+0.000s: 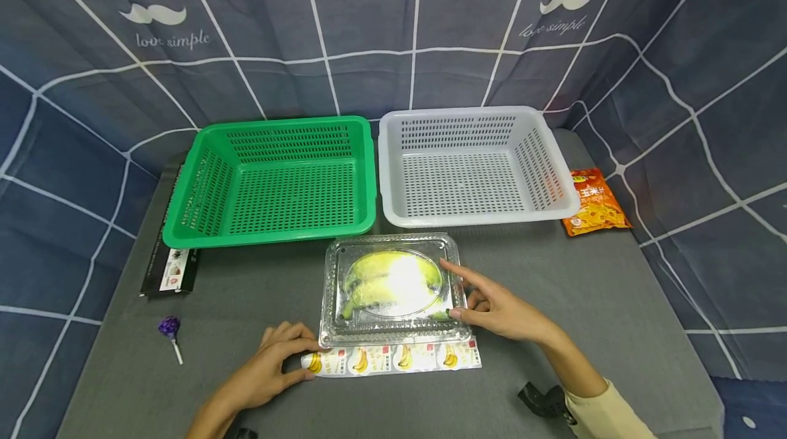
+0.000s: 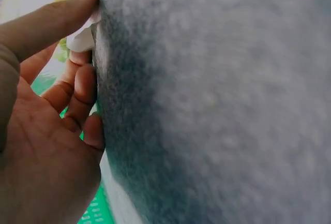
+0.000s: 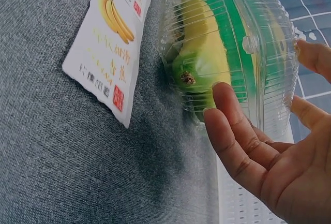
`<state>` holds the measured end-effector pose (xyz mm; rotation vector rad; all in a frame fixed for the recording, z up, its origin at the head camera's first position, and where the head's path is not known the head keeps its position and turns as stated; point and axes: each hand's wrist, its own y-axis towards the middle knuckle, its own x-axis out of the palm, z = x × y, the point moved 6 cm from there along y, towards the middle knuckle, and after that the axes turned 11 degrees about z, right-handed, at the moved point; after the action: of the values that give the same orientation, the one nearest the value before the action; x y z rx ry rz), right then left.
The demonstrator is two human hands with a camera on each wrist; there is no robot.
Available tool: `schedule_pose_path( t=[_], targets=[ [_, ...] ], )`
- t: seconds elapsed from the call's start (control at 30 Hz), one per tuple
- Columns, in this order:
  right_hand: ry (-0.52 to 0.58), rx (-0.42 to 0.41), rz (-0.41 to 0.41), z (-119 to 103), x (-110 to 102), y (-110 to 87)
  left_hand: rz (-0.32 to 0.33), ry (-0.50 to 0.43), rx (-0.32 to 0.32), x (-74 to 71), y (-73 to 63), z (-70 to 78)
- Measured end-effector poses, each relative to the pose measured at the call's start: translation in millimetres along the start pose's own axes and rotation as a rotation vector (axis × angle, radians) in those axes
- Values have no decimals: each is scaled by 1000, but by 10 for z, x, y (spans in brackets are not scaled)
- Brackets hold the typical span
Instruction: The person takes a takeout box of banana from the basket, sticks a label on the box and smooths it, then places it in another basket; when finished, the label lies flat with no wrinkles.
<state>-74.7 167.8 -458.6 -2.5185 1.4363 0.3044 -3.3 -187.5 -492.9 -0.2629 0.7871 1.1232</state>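
Note:
A clear plastic clamshell box (image 1: 330, 295) with green-yellow bananas (image 1: 376, 283) inside lies mid-table, its lid down. Along its near edge runs a white strip of banana stickers (image 1: 402, 358). My left hand (image 1: 270, 367) holds the strip's left end between thumb and index finger, close to the box's corner. In the left wrist view a bit of white paper (image 2: 83, 39) shows by the thumb. My right hand (image 1: 501, 309) touches the box's right side with a stretched index finger and thumb. The right wrist view shows its other fingers (image 3: 238, 131) loosely bent beside the box.
Behind the box stand a green basket (image 1: 270, 242) and a white basket (image 1: 486, 219). An orange snack bag (image 1: 593, 203) lies at the right, partly behind the white basket. To the left are a black box (image 1: 156, 272) and a purple lollipop (image 1: 169, 327).

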Motion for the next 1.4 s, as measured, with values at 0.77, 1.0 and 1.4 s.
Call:
schedule_pose_path(
  t=[0.77,1.0,1.4],
  targets=[
    [-41,-34,-15,-36,-8,-10,-46,-309,35,-174,-114,60],
    [-42,-44,-27,-31,-34,-12,-164,-446,75,-269,-77,247],
    [-134,-128,61,-86,-82,-14,-128,-443,308,-621,241,709]
  ],
)
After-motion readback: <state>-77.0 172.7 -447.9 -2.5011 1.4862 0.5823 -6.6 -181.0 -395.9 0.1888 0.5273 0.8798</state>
